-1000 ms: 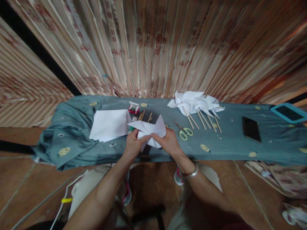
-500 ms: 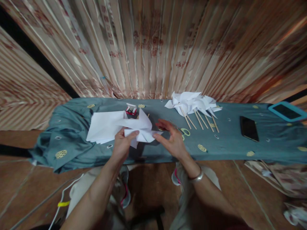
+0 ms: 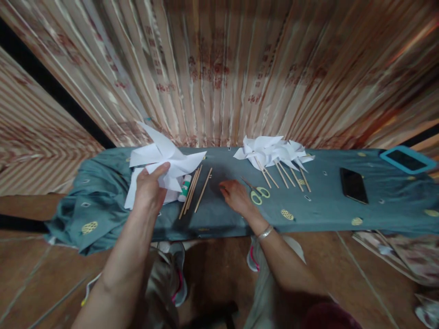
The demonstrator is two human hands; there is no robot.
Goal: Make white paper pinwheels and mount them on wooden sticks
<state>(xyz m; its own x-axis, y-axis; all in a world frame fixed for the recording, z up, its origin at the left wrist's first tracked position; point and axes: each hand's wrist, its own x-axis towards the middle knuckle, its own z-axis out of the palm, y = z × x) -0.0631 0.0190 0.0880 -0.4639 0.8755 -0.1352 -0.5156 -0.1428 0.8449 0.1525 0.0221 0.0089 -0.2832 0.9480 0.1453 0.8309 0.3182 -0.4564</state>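
A folded white paper pinwheel (image 3: 166, 157) is pinched in my left hand (image 3: 150, 189), thumb on top, over white paper sheets (image 3: 130, 194) at the left. My right hand (image 3: 236, 195) hovers low over the cloth in the middle with its fingers curled together. What those fingertips hold, if anything, is too small to make out. Between the hands lie several thin wooden sticks (image 3: 190, 196) and a separate stick (image 3: 203, 191). A green and white glue stick (image 3: 184, 188) is partly covered by the pinwheel. Scissors (image 3: 259, 194) with pale green handles rest just right of my right hand.
Several pinwheels on sticks (image 3: 270, 150) are bunched at the table's back. Farther right lie a black phone (image 3: 354, 185) and a blue-framed tablet (image 3: 407, 160). A patterned curtain (image 3: 219, 82) hangs behind the cloth-covered table (image 3: 325, 210).
My left hand has carried the pinwheel left and up, turning its face toward me. My right hand has let go of the paper and curled its fingers. Sticks and glue are now uncovered.
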